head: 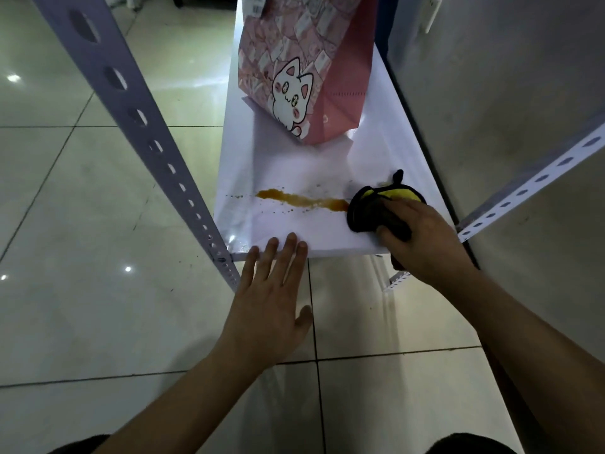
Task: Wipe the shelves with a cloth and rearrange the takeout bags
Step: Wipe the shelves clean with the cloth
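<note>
The person's 2 forearms are reaching forward over the glossy tiled floor (82, 224) toward a white shelf (288, 165). The left hand (271, 303) is lying flat and spread, its straight fingers (289, 247) resting on the near front edge of the shelf and holding nothing. The right hand (422, 237) is curling round a black and yellow cloth (376, 204), pressing it down on the right part of the shelf, near the front edge; part of the cloth is hiding under the palm. Just left of the cloth, touching its edge, an orange-brown spill (301, 198) is stretching leftward across the white surface, with small dark specks scattered around it. A grey perforated upright (154, 142) is rising at the shelf's front left corner, and a white perforated rail (537, 178) is running off to the right beside the grey wall (491, 93). Farther back on the shelf, well apart from the cloth and the spill, a pink takeout bag (307, 67) printed with a white cartoon cat (293, 93) is standing upright, its top running out of view
</note>
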The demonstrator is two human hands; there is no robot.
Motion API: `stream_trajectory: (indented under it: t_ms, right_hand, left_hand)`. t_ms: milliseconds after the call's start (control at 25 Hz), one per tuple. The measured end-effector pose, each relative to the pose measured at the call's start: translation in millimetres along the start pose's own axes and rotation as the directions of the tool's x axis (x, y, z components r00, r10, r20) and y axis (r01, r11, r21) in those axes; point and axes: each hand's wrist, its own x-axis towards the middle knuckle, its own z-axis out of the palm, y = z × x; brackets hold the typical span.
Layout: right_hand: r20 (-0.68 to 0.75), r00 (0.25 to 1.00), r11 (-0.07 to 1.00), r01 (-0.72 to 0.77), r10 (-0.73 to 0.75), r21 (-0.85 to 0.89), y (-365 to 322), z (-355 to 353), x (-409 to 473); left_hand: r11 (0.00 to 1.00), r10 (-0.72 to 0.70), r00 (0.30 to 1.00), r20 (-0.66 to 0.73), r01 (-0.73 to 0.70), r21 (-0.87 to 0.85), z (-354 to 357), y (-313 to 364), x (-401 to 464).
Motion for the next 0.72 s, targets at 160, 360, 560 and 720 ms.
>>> stream_trajectory:
  t_ms: [160, 360, 560, 720]
  right_hand:
    - [-0.136, 0.983, 0.991, -0.112, 0.12, 0.067, -16, 21, 11]
    - [-0.079, 0.996, 0.999, -0.049, 0.051, 0.023, -23, 26, 22]
    - [-0.011, 0.997, 0.996, 0.079, -0.078, 0.029, -45, 36, 37]
    - [-0.018, 0.986, 0.986, 0.165, -0.164, 0.04, -80, 54, 59]
  left_hand:
    - [0.999, -0.02, 1.0, 0.007, 0.02, -0.035, -2, 1, 0]
    - [0.993, -0.038, 0.999, -0.009, 0.037, -0.11, -4, 3, 3]
    - [0.971, -0.03, 0.999, -0.015, 0.026, -0.239, -10, -4, 5]
    - [0.95, -0.039, 0.998, -0.041, 0.024, -0.311, -8, -3, 4]
